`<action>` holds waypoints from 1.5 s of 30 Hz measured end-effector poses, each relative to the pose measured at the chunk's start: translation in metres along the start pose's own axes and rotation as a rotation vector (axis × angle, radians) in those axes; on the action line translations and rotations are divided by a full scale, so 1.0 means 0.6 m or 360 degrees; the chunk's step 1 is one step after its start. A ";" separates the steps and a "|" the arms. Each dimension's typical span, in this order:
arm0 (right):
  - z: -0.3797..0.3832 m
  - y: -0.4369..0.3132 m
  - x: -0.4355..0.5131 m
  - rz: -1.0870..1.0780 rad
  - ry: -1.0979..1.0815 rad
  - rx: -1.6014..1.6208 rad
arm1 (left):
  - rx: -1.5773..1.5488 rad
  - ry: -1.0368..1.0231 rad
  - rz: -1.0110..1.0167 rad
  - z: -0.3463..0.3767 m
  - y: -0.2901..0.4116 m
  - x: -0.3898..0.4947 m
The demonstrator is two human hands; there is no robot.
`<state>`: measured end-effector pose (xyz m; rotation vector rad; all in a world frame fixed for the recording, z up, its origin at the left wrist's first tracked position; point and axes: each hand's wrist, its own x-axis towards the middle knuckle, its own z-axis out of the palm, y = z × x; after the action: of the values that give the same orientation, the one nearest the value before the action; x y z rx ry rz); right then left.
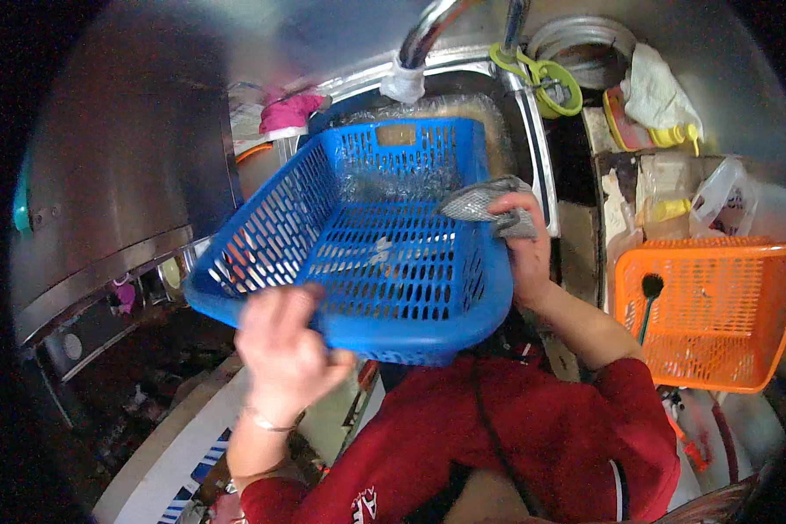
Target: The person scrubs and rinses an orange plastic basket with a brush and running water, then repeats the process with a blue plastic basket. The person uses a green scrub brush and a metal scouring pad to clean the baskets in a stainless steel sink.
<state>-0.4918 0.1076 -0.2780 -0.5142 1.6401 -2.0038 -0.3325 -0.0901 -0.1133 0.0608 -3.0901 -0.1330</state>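
Observation:
A blue slotted plastic basket [406, 331] is tilted over the sink, its inside facing me. My left hand [285, 354] grips its near rim at the lower left, slightly blurred, with a thin bracelet at the wrist. At the basket's right rim, my right hand [527, 252] holds a grey mesh-patterned cloth [491, 200] against the edge. A small pale scrap [381, 250] shows on the slotted bottom. Behind the basket, a faucet [426, 39] with white wrapping on its spout hangs over the sink [542, 150].
An orange plastic basket [707, 314] with a dark-bristled brush [652, 288] is at the right. A lime green strainer [560, 92], a coiled clear hose [583, 39] and a white cloth [658, 85] lie at the back right. A pink cloth [289, 112] is behind left, near a metal panel [144, 131].

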 end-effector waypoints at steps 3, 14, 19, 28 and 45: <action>0.024 -0.018 -0.026 -0.0177 -0.0018 -0.0141 | 0.0015 0.0200 -0.0194 0.028 0.034 -0.007; -0.079 0.252 0.164 -0.0171 -0.0130 -0.0753 | -0.0102 0.0413 -0.0248 0.068 0.042 -0.072; -0.080 0.238 0.203 0.0209 -0.0382 -0.1164 | -0.0005 0.0510 -0.0164 0.079 0.045 -0.086; 0.033 0.047 -0.087 -0.0872 -0.0313 -0.0599 | -0.0077 0.0535 -0.0160 0.088 0.046 -0.136; 0.075 0.031 -0.117 -0.0994 -0.0123 -0.0633 | -0.0174 0.0649 -0.0132 0.107 0.022 -0.198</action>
<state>-0.4066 0.1104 -0.2854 -1.3736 2.0086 -2.0094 -0.2175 -0.0669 -0.1814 0.1866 -2.6691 -0.2570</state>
